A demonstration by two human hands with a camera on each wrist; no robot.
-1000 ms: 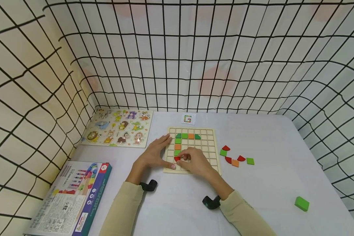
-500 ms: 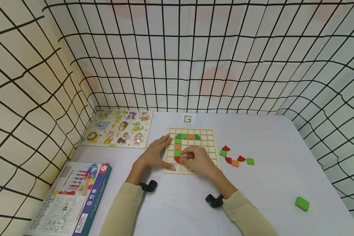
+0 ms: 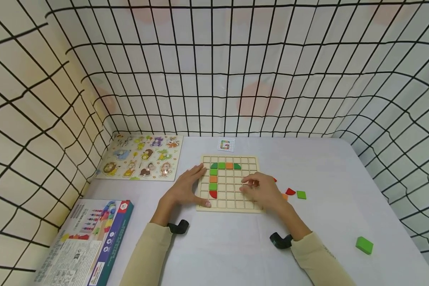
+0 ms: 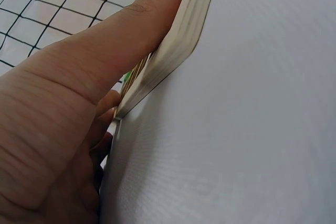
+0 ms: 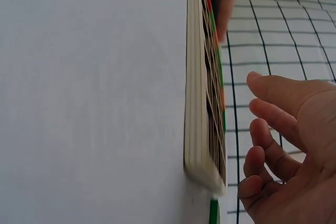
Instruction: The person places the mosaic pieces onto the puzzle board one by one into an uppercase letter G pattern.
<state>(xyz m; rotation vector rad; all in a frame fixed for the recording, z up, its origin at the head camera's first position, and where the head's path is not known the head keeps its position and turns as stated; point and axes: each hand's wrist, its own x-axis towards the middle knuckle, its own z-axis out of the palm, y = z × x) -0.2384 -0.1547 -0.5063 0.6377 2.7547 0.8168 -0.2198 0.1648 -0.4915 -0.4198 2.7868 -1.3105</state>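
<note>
A wooden grid board (image 3: 232, 192) lies on the white table. Green and orange square tiles run along its far rows and down its left side, with dark green rounded tiles (image 3: 237, 166) at the top corners. A red rounded tile (image 3: 213, 194) ends the left column. My left hand (image 3: 184, 188) rests along the board's left edge, fingers spread; its thumb (image 4: 105, 45) lies over the near side in the left wrist view. Over the board's right part hovers my right hand (image 3: 266, 192), fingers loosely bent. The right wrist view shows nothing between its thumb and fingers.
Loose tiles, including a red one (image 3: 290, 191) and a green square (image 3: 301, 194), lie right of the board, partly hidden by my right hand. A pattern card (image 3: 226, 145) sits behind. An animal puzzle (image 3: 139, 157), a box (image 3: 82, 242) and a green block (image 3: 364, 245) lie around.
My right hand has let go of the red rounded tile, which now sits in the left column, and has moved right across the board. My left hand stays at the board's edge.
</note>
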